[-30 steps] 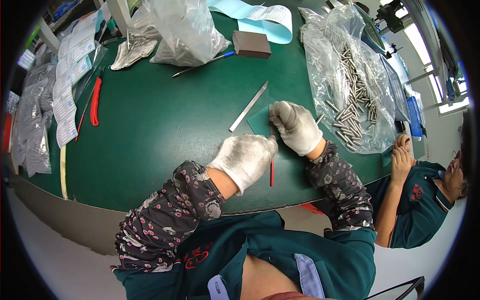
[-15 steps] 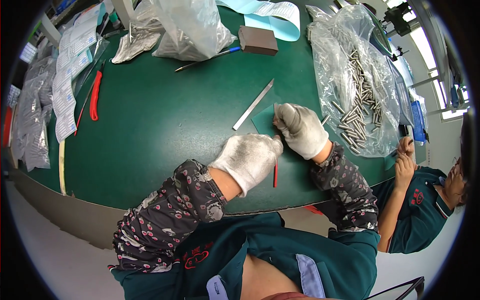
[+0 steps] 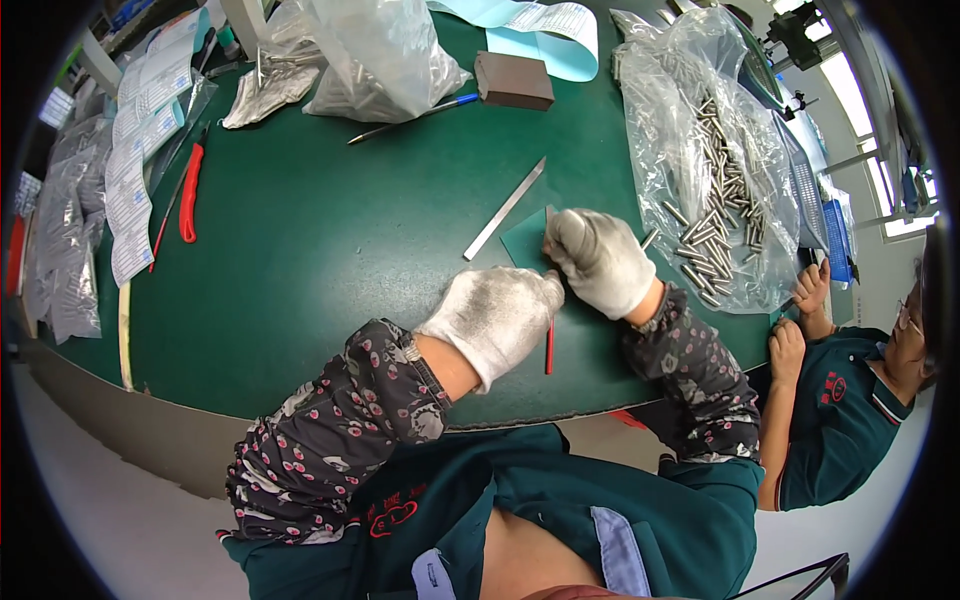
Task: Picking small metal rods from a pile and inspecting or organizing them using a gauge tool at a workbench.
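Observation:
My left hand [image 3: 492,320], in a soiled white glove, is closed with its fingertips beside those of my right hand. My right hand [image 3: 603,262], gloved the same way, is closed in a pinch at the edge of a small dark green sheet [image 3: 525,240]. What either hand grips is too small or hidden to make out. A thin red stick [image 3: 549,350] shows just below my left fingertips; its upper end is hidden. Beyond my hands, a flat metal strip [image 3: 505,210] lies slanted on the green table [image 3: 300,230].
An opened clear bag [image 3: 650,150] of metal pins [image 3: 715,235] spreads at the right. A brown block [image 3: 514,80], a pen [image 3: 415,118] and a filled plastic bag [image 3: 375,65] are at the back. Red-handled pliers-like tool [image 3: 190,195] lies left. A co-worker [image 3: 835,400] sits at right.
My hands stay almost in place, still close together. At the right, the co-worker's hands have moved apart, one higher and one lower.

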The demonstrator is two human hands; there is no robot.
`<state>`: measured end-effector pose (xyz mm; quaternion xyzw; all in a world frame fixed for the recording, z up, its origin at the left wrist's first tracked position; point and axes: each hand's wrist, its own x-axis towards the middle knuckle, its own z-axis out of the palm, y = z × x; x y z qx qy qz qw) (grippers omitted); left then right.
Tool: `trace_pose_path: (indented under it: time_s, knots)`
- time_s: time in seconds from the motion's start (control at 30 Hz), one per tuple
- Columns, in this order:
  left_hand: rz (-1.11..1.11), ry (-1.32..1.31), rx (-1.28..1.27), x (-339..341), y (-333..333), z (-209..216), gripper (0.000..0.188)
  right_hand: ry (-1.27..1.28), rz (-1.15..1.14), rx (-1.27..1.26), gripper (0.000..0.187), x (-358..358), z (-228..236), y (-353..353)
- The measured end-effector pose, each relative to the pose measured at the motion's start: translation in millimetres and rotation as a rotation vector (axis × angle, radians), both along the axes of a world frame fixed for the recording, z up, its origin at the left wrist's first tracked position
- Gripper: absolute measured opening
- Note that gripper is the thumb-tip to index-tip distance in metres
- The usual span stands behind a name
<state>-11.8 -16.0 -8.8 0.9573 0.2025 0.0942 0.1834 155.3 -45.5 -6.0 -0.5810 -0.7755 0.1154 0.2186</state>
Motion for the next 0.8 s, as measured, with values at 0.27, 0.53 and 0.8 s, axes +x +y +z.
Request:
trace_pose_path:
  time_s: [0.27, 0.53, 0.8]
  knots:
    - [-0.001, -0.104, 0.088, -0.8, 1.9, -7.7, 0.008, 0.012, -0.024, 0.026, 0.012, -2.1, -0.7, -0.1]
    - [-0.012, -0.123, 0.098, -0.4, -0.5, -12.2, 0.012, -0.014, -0.025, 0.029, 0.011, 0.0, -0.7, -0.9]
    - [-0.004, -0.021, -0.012, -0.6, 1.6, 0.5, 0.009, 0.011, -0.073, 0.036, 0.010, -0.8, 1.1, 0.1]
